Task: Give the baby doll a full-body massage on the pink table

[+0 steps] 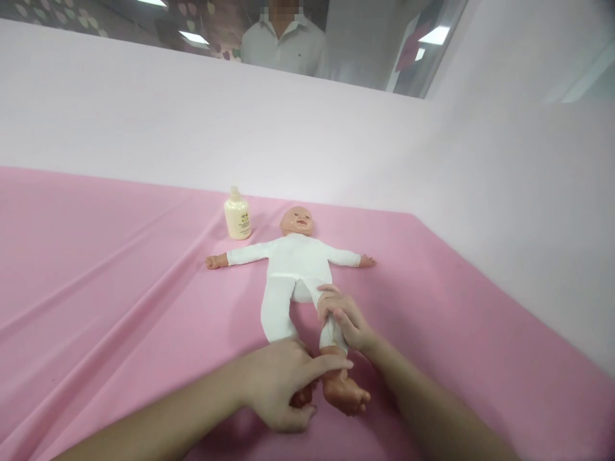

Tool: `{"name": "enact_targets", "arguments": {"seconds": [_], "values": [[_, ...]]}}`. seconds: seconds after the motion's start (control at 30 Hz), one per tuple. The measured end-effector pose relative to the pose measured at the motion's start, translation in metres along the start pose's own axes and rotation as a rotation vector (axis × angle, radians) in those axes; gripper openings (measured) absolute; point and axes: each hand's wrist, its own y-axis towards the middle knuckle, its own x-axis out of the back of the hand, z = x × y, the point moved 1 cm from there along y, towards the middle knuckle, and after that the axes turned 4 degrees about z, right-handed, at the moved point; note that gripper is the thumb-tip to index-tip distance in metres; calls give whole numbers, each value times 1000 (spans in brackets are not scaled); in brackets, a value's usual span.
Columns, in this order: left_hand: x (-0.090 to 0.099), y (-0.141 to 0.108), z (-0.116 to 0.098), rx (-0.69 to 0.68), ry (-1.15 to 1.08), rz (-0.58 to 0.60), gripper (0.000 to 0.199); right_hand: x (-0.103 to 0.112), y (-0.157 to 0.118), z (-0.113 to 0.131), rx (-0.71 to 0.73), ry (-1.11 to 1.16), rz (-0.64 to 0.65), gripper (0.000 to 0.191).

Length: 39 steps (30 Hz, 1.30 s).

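On the pink cloth (pixel 120 269) a baby doll (pixel 293 256) in a white suit lies face up, arms spread. The right hand (pixel 343 318) wraps around the doll's lower leg, fingers closed on it. The left hand (pixel 278 384) covers the other foot, index finger stretched toward the ankle. A cream bottle (pixel 237 216) stands beside the doll's head. A person in a white shirt (pixel 283 45) stands behind the pink wall.

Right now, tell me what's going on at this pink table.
A baby doll in a white suit lies on its back on the pink cloth, arms spread. The person's right hand grips the doll's lower leg on that side, while the left hand rests at the doll's feet, covering one foot. A cream lotion bottle stands upright beside the doll's head, untouched. Another person in a white shirt stands behind the far wall.
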Motion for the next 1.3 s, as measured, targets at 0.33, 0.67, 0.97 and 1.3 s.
{"name": "enact_targets", "arguments": {"seconds": [0.33, 0.67, 0.97, 1.3], "values": [[16, -2, 10, -138, 83, -322, 55, -9, -7, 23, 199, -33, -310, 54], [15, -11, 11, -154, 72, -563, 53, -20, -14, 36, 360, -251, -353, 70], [15, -14, 19, -183, 85, -639, 48, -30, -10, 43, 389, -414, -276, 60], [27, -10, 12, -217, 263, -652, 14, -26, 1, 52, 234, -299, -260, 40]]}}
